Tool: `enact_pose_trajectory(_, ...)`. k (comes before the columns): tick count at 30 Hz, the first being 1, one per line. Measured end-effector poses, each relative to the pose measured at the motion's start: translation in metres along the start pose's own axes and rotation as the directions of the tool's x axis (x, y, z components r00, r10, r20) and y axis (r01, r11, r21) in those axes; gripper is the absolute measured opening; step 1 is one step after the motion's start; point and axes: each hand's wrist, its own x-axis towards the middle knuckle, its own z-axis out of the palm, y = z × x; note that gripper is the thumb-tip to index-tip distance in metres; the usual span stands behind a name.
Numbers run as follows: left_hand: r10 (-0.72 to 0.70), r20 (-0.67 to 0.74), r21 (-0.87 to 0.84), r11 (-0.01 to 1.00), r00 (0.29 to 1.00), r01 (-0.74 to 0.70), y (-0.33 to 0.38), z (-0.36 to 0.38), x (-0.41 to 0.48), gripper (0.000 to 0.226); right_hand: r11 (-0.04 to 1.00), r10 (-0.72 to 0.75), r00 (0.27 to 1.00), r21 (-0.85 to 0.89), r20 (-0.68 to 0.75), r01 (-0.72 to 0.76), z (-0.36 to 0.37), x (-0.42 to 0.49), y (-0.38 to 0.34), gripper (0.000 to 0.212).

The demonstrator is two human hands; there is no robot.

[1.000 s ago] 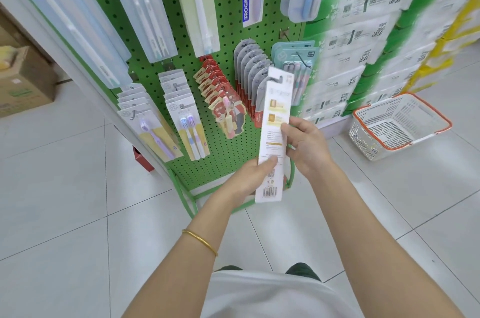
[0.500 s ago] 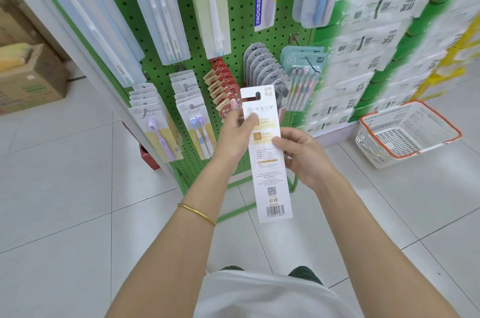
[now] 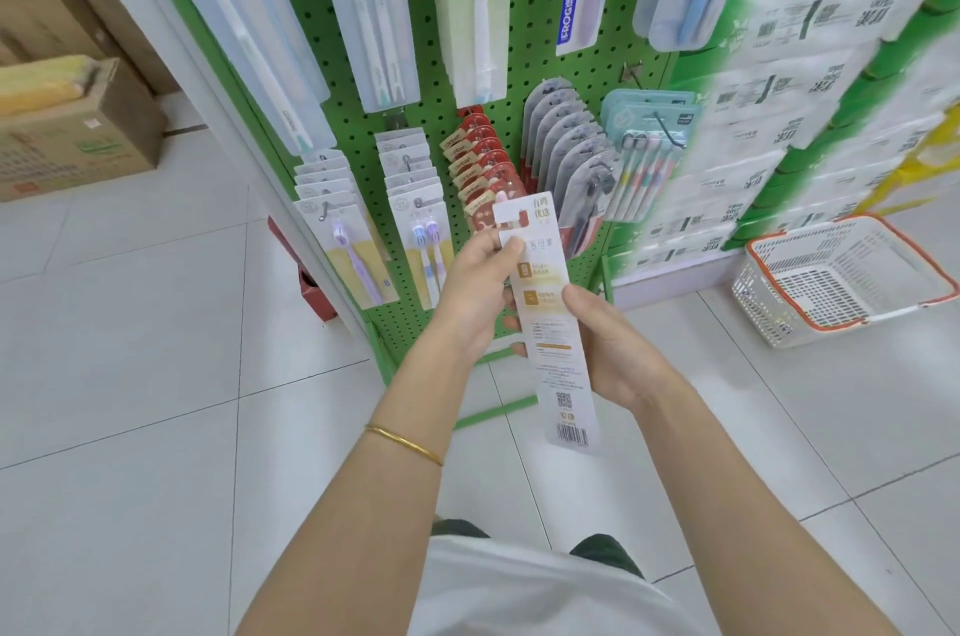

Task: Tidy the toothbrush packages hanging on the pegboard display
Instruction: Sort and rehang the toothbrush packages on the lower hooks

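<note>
White tiled floor (image 3: 130, 401), cardboard box (image 3: 78, 136), plastic basket (image 3: 810, 295)

Both hands, left (image 3: 475, 292) and right (image 3: 615, 349), hold a white toothbrush package (image 3: 550, 323) before the green pegboard (image 3: 524, 64).

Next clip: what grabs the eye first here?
A long white toothbrush package with a barcode is held at centre: the left hand grips its top, the right hand its middle. Behind stands the green pegboard hung with toothbrush packs; a white orange-rimmed plastic basket sits on the floor at right.
</note>
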Motion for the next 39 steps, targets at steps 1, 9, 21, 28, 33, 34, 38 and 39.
enact_pose_trajectory(1,0.003,0.003,0.009,1.000,1.000,-0.003,-0.001,-0.005,0.000,0.014,0.999,0.007,1.000,0.031,0.018,-0.008,0.002,0.003,0.003,0.104)
enact_pose_trajectory(9,0.194,-0.140,0.460,0.881,0.971,-0.110,0.010,-0.051,0.016,0.027,0.997,0.029,0.995,-0.065,-0.091,-0.035,0.041,0.047,0.010,0.081)
enact_pose_trajectory(21,0.491,-0.142,0.851,0.505,0.860,-0.148,0.049,-0.115,0.042,0.032,0.778,-0.316,0.817,-0.625,-0.482,-0.069,0.089,0.119,0.033,0.071)
enact_pose_trajectory(28,0.503,-0.100,0.898,0.417,0.859,-0.140,0.051,-0.122,0.047,0.035,0.644,-0.465,0.741,-0.759,-0.485,-0.093,0.091,0.142,0.053,0.075)
enact_pose_trajectory(33,0.519,-0.097,0.914,0.383,0.850,-0.130,0.056,-0.124,0.052,0.037,0.580,-0.517,0.717,-0.808,-0.468,-0.109,0.091,0.152,0.057,0.077)
enact_pose_trajectory(34,0.522,-0.097,0.919,0.374,0.848,-0.125,0.056,-0.124,0.052,0.037,0.577,-0.523,0.708,-0.809,-0.474,-0.115,0.092,0.154,0.057,0.076)
enact_pose_trajectory(38,0.534,-0.080,0.936,0.329,0.841,-0.121,0.056,-0.124,0.057,0.037,0.557,-0.540,0.699,-0.821,-0.469,-0.121,0.092,0.166,0.058,0.071)
enact_pose_trajectory(39,0.536,-0.069,0.945,0.307,0.842,-0.117,0.056,-0.123,0.058,0.038,0.554,-0.540,0.701,-0.823,-0.466,-0.121,0.093,0.169,0.058,0.070)
